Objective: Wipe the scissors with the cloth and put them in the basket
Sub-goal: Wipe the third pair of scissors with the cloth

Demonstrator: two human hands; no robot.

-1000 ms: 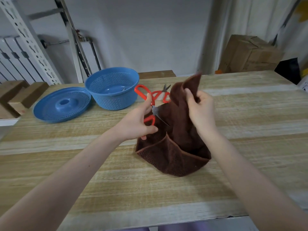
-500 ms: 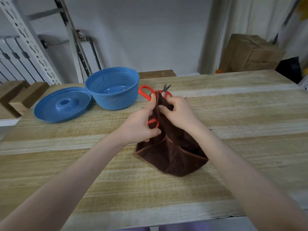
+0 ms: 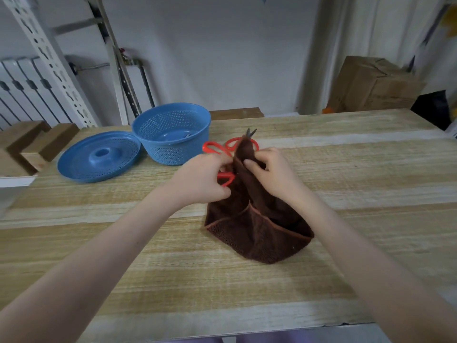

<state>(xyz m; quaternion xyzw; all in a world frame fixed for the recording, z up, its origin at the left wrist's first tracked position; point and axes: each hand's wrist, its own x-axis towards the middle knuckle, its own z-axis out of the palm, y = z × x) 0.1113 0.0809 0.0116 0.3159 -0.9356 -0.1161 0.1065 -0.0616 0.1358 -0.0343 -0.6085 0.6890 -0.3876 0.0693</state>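
While the left hand [image 3: 200, 180] grips the scissors [image 3: 225, 174], cloth [image 3: 259, 229] covers their blades.

Red-handled scissors [image 3: 226, 178] wrapped in brown cloth [image 3: 257, 231] near basket [image 3: 168, 154].

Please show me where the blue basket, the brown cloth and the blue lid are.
blue basket [image 3: 173, 155]: head view, its front outer wall.
brown cloth [image 3: 257, 233]: head view, the lower front fold.
blue lid [image 3: 81, 167]: head view, its perforated ring left of the hollow.
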